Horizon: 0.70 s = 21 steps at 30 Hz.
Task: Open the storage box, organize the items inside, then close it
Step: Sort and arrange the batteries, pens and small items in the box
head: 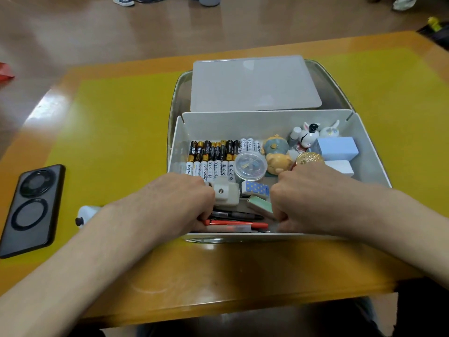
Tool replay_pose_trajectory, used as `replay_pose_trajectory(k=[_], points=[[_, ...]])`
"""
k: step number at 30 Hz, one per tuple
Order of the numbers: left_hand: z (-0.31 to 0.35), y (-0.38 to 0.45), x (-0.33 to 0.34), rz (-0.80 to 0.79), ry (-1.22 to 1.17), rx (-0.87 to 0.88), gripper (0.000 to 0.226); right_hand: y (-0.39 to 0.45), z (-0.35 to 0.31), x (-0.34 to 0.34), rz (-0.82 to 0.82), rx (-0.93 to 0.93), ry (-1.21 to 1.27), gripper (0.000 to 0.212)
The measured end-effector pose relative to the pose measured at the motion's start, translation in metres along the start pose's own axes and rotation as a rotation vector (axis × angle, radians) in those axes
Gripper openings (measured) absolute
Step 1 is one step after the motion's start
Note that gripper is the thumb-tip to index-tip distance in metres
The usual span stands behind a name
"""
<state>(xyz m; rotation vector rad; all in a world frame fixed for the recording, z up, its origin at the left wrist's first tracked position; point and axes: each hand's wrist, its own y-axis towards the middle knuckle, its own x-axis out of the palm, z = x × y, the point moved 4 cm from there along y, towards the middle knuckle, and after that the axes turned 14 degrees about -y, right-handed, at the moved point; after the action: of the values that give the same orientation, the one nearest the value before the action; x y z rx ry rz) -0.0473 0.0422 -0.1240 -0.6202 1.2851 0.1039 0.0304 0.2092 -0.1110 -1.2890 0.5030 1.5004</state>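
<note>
Storage box (272, 122) open at the counter's (116, 122) centre, long axis running 9 to 3 o'clock and mouth upward, its lid (252, 83) lying flat just beyond at 12 o'clock, batteries (211, 156) ranked at its 10 o'clock corner and figurines (308, 137) toward 2 o'clock. Left hand (179, 203) and right hand (306, 198) both curl over the near wall at 6 o'clock, fingers closed about the ends of the pens (235, 223), which lie parallel to the long axis. Likely hazard: squeezing the pens together could nudge the erasers (257, 190) out of line; a phone (31, 210) lies well apart at 9 o'clock.
</note>
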Motion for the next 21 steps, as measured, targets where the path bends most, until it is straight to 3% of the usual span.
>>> replay_pose_trajectory(k=[2,5,9,15,21], points=[[0.002,0.001,-0.001,-0.027,0.023,-0.023,0.038,-0.001,0.001,0.0,0.027,0.005,0.016,0.05],[0.005,-0.001,-0.003,-0.022,0.059,-0.022,0.048,-0.002,0.003,0.006,0.049,0.003,0.039,0.026],[0.003,-0.003,-0.007,0.066,0.073,0.035,0.027,-0.002,0.001,0.008,0.071,-0.056,0.047,0.015],[-0.004,-0.009,-0.027,0.13,-0.098,0.032,0.018,0.011,-0.006,0.016,0.1,-0.118,-0.044,0.012],[-0.015,-0.029,-0.049,0.287,-0.247,0.036,0.018,0.01,-0.002,0.015,0.205,-0.114,0.079,0.016]])
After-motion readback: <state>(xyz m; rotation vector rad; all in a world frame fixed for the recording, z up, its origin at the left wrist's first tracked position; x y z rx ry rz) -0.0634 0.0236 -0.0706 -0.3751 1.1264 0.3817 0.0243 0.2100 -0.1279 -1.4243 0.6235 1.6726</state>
